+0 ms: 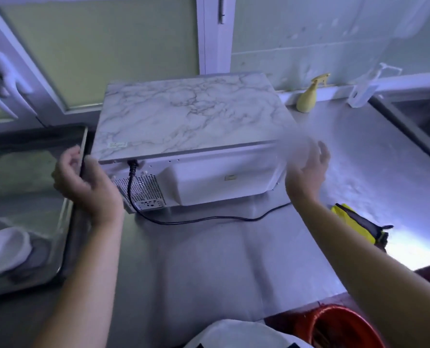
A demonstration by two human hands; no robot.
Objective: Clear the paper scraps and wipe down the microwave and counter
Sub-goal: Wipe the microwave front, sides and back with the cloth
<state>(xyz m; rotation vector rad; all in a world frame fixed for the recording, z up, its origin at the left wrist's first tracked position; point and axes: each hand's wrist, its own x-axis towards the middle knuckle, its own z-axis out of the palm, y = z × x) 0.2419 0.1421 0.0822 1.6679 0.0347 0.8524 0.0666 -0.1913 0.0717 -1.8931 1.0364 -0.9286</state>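
The microwave [188, 114] stands on the steel counter [208, 259] with its marble-patterned top up and its vented back panel facing me. Its black power cord [208, 218] trails right across the counter. My left hand [83, 182] curls around the microwave's rear left corner. Blurred by motion, my right hand [306, 172] is beside the rear right corner with fingers spread and nothing in it. A yellow and black cloth-like item [359, 226] lies on the counter to the right. I see no paper scraps.
A metal tray [65, 222] holding a white bowl [5, 249] sits left of the microwave. A yellow spray bottle [308, 97] and a clear pump dispenser [364, 89] stand at the back wall. A red bucket [342, 327] is below the counter's front edge.
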